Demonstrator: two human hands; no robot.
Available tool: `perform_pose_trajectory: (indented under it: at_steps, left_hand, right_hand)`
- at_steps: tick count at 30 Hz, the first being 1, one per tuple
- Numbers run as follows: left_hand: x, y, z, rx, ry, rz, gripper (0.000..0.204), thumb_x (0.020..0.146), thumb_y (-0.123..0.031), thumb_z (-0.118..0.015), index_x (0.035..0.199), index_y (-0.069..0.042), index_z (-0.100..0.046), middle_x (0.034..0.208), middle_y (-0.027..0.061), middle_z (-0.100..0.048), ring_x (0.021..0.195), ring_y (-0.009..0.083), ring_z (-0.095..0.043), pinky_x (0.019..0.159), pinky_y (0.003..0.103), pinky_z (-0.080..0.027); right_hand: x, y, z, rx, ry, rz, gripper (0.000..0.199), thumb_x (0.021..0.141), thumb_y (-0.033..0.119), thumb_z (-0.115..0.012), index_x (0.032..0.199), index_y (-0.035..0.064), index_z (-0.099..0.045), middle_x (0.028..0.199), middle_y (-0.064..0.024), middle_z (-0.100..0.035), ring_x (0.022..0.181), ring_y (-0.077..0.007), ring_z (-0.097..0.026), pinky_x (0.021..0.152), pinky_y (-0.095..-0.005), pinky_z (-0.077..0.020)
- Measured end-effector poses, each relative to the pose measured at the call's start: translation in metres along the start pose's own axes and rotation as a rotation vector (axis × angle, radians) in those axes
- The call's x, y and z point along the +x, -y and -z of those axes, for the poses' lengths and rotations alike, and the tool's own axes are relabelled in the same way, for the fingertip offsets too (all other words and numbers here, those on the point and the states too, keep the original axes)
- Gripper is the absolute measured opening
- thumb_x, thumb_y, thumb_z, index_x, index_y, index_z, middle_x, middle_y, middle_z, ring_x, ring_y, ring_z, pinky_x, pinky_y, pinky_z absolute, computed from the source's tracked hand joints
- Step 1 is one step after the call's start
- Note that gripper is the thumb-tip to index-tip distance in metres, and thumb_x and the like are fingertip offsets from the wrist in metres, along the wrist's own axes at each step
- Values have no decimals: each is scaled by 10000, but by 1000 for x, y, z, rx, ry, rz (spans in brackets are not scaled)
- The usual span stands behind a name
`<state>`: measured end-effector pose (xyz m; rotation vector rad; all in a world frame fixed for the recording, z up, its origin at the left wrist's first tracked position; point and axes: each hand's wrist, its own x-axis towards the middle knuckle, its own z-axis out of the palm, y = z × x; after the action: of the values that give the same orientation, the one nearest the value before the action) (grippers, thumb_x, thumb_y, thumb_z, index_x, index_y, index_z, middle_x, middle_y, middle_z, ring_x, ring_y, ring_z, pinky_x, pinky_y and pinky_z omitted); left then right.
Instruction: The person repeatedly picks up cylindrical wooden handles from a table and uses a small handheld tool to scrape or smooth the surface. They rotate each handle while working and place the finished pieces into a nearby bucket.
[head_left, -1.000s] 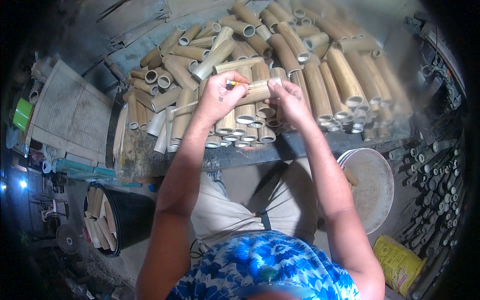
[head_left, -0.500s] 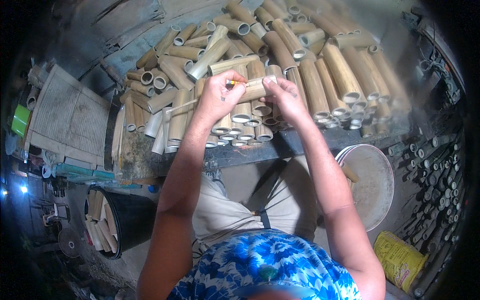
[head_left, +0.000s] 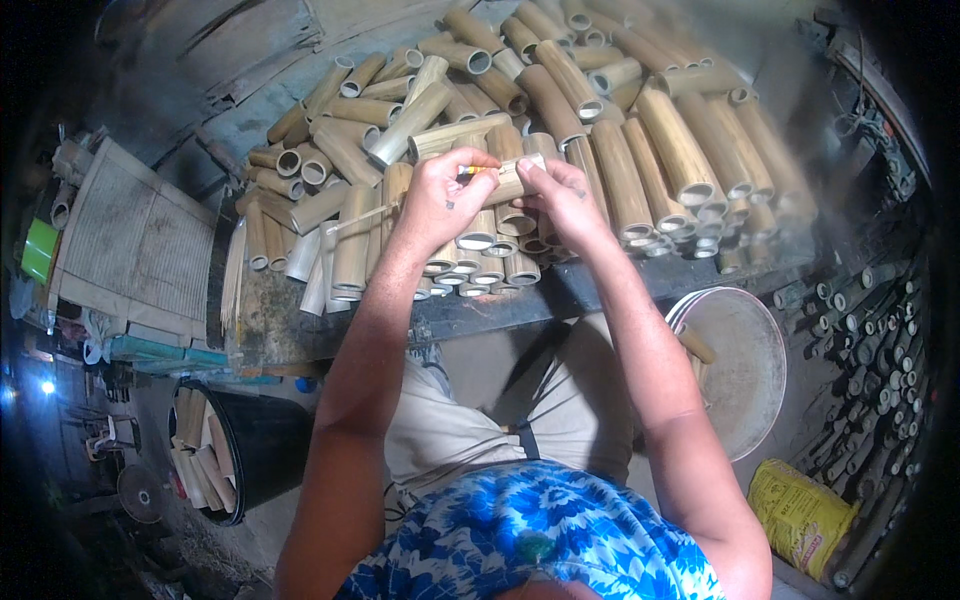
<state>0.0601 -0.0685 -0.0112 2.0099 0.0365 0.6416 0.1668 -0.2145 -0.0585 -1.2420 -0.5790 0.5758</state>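
My right hand (head_left: 562, 200) grips a short bamboo tube (head_left: 510, 184), thumb along its top near the end. The closed fingers of my left hand (head_left: 452, 198) meet the tube's other end and pinch a small yellow-and-red stick (head_left: 470, 170), perhaps a pencil; its tip lies close to the tube. A thin pale strip (head_left: 362, 218) sticks out from behind my left hand toward the lower left; whether I hold it is hidden. Both hands are over a heap of cut bamboo tubes (head_left: 632, 192) on the dark workbench (head_left: 290, 318).
Below the bench at left stands a black bucket (head_left: 270, 445) with bamboo pieces in it. A pale round tub (head_left: 745, 370) sits at right, beside a yellow sack (head_left: 800, 510). Stacked bamboo poles (head_left: 870, 370) line the right side. A slatted panel (head_left: 135, 235) leans at far left.
Both hands stay at the bamboo tube, with the left fingers shifted slightly along it. The whole view has moved a little; no grip has been released.
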Motion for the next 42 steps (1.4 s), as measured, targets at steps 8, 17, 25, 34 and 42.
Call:
perform_pose_trajectory:
  at_steps: [8,17,25,34,42]
  left_hand:
    - [1,-5,0,82,14,8,137,834,-80,-638,912,22,-684,746,43,-665,679,70,-578,584,211,-445]
    - [-17,1,61,30,-122,90,266,909,-162,-637,1098,25,-655,950,108,-693,852,126,-630,747,265,-504]
    - [-63,25,105,358,-18,129,254,911,-158,-642,1083,29,-653,874,80,-695,823,147,-649,716,283,-512]
    - [-59,33,75,-116,-216,355,226,921,-179,-638,1082,-22,-655,726,-7,-617,631,48,-546,552,204,-429]
    - [-53,40,86,255,-154,140,234,878,-222,-674,1002,-24,-675,798,113,-687,731,174,-640,705,320,-504]
  right_hand:
    - [2,-4,1,31,-7,23,338,944,325,-591,1065,12,-637,940,-55,-670,798,-112,-618,731,-264,-517]
    - [0,-2,2,-10,-4,-21,348,966,299,-557,1110,-14,-606,1046,-91,-646,934,-171,-627,844,-316,-525]
    - [-3,4,0,-6,18,7,341,954,298,-580,1111,-2,-623,1046,-72,-658,961,-151,-619,849,-300,-514]
    - [-5,5,5,31,39,26,316,912,253,-651,1125,21,-617,1014,-58,-669,905,-123,-623,804,-276,-517]
    - [0,1,10,41,38,-4,298,894,264,-675,1067,25,-634,962,-50,-667,823,-112,-621,769,-260,-517]
